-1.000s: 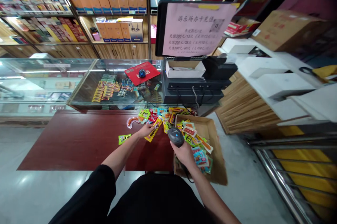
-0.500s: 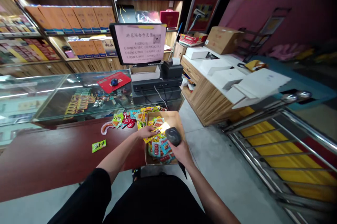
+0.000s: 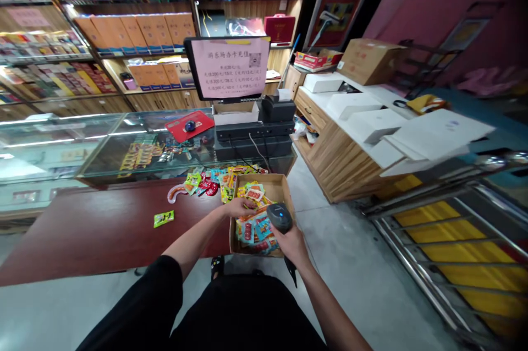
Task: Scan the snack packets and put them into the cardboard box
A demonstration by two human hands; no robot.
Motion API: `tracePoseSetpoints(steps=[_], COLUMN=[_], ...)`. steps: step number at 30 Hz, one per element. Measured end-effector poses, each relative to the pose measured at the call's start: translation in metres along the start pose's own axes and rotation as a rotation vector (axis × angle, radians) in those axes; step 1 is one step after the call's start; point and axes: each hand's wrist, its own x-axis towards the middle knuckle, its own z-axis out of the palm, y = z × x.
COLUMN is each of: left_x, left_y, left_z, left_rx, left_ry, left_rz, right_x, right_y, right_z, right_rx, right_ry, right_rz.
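With a green packet lying alone on the red worktop, the left hand pinches one snack packet over the cardboard box, best held flat, barcode toward the scanner gripped in the right hand.

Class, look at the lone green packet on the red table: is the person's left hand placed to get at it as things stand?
Probably yes. The green packet lies alone on the bare red table, with nothing over it. The left hand is at the cardboard box, so it would have to swing back leftward.
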Motion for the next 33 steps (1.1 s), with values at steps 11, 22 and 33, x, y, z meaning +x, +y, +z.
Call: tracePoseSetpoints(steps=[11, 22, 33], left_x=[-0.075, -0.170, -0.185], left_y=[-0.092, -0.203, -0.242], left_z=[-0.078, -0.161, -0.170], left_rx=[-0.102, 0.427, 0.435], left_ry=[0.122, 0.345, 0.271], left_rz=[-0.107, -0.473, -0.524], right_x=[0.013, 0.022, 0.017], right_y=[-0.068, -0.139, -0.178], right_z=[0.088, 0.189, 0.232], right_rx=[-0.038, -0.057, -0.036], right_ry=[-0.165, -0.289, -0.385], right_rz=[-0.112, -0.221, -0.135])
